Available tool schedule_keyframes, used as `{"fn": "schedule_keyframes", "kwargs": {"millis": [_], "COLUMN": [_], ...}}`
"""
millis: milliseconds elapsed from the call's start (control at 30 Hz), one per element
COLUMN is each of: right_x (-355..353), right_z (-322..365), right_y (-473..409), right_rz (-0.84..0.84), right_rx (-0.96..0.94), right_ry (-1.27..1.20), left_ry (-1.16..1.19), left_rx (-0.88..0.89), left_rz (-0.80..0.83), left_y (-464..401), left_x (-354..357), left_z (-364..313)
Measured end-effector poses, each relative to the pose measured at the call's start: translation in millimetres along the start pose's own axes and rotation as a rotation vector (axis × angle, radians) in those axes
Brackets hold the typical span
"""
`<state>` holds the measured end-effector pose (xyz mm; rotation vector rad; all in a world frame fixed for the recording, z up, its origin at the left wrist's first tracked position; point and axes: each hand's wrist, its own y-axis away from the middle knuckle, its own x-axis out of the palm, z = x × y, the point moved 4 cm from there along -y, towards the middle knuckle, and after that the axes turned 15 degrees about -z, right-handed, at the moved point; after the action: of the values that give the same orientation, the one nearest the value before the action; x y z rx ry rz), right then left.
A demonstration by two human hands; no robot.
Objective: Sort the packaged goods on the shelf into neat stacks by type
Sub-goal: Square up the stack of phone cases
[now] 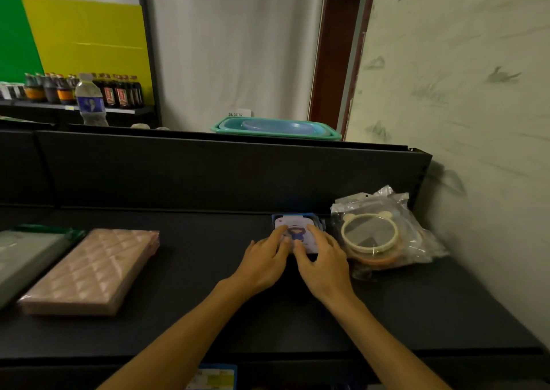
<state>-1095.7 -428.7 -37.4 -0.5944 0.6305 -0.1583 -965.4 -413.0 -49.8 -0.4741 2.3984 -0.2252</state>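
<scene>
Both hands, left [263, 266] and right [323, 267], cover the lower half of the card pack [293, 226], hiding its print and any packs beneath. The grey pack [20, 258] is cut off by the left edge. A blue box [212, 377] is cut off at the bottom edge. Labels on the far bottles [119, 92] are too blurred to read.

A white curtain [232, 47] hangs behind the black shelf back panel [208, 169]. Right of the curtain stands a dark red door frame [330, 47], then a pale patterned wall [461, 92]. Left of it lean yellow [89, 38] and green [15, 38] boards (dim light throughout).
</scene>
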Motion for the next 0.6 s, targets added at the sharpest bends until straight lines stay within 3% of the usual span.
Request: {"fn": "schedule_keyframes", "kwargs": {"millis": [233,467,600], "right_x": [12.0,37.9,46.5], "right_z": [11.5,13.6,19.0], "right_y": [10.7,11.0,17.4], "right_rz": [0.069,0.258,0.236], "right_rx": [-0.089,-0.026,0.003], "right_ry": [-0.110,0.073,-0.113], "left_ry": [-0.035,-0.037,0.099], "left_rx": [-0.040,-0.067,-0.106], "left_rz": [-0.092,-0.084,-0.115], "left_y": [1.3,13.5,21.0], "left_x": [-25.9,-37.3,-41.7], "left_z": [27.3,21.2,18.3]}}
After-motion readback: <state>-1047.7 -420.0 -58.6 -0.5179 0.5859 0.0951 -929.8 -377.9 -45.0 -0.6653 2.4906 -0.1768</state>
